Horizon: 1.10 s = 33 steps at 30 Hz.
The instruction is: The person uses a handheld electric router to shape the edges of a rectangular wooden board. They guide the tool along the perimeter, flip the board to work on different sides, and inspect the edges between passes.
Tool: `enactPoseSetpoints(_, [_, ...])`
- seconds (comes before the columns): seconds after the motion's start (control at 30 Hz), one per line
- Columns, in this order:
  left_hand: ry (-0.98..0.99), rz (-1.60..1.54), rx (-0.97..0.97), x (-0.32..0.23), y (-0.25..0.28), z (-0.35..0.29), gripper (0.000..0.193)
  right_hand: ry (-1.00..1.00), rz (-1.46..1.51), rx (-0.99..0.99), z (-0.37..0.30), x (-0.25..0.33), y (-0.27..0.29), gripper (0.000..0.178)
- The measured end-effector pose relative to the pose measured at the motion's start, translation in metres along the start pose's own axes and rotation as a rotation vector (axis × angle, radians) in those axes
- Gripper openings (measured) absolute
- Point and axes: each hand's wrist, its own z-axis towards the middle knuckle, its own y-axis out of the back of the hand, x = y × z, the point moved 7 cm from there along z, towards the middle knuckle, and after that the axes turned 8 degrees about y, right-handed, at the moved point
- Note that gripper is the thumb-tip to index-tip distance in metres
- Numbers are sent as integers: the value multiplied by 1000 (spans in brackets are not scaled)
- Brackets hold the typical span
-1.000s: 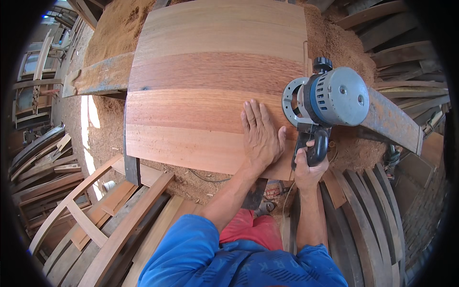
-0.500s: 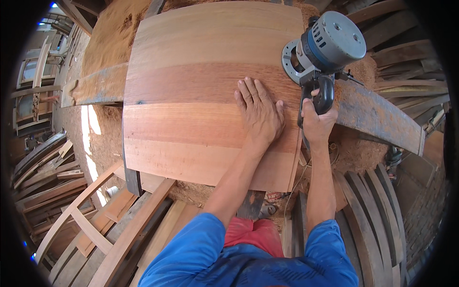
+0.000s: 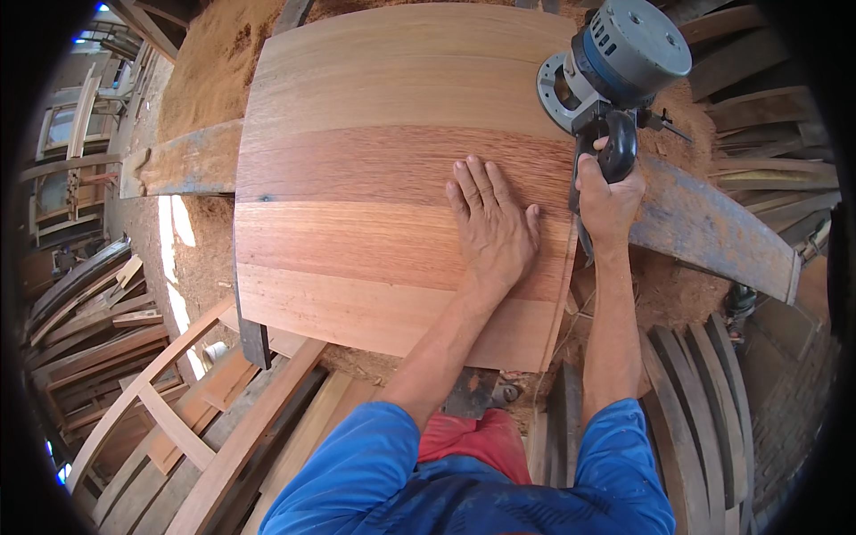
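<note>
A wide wooden panel (image 3: 357,160), made of several joined boards in light and reddish brown, lies flat before me. My left hand (image 3: 493,223) rests palm down on it with fingers stretched out, right of its middle. At the panel's right edge stands a router (image 3: 615,67) with a grey motor housing, a blue band and a round base. My right hand (image 3: 611,198) is wrapped round its black handle (image 3: 615,147). A stepped groove runs along the panel's right edge, near my side. The router's bit is hidden.
A dusty beam (image 3: 713,227) extends right from under the panel, and sawdust (image 3: 209,85) is heaped at the far left. Curved wooden pieces (image 3: 704,401) stand at the near right. A wooden frame (image 3: 174,428) and boards lie at the near left.
The router and my right hand have moved slightly farther away along the panel's right edge. My left hand stays flat on the panel. The whole view has shifted a little.
</note>
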Motion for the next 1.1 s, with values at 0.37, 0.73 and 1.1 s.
enactPoseSetpoints(0.37, [23,7,42,1,1,0,89,-58,43,-16,25,-1,-10,15])
enactPoseSetpoints(0.73, [16,24,31,0,0,-1,86,1,-2,-31,40,-8,-14,14])
enactPoseSetpoints(1.1, [2,-7,-31,3,1,-2,84,-80,10,11,-64,14,19,19])
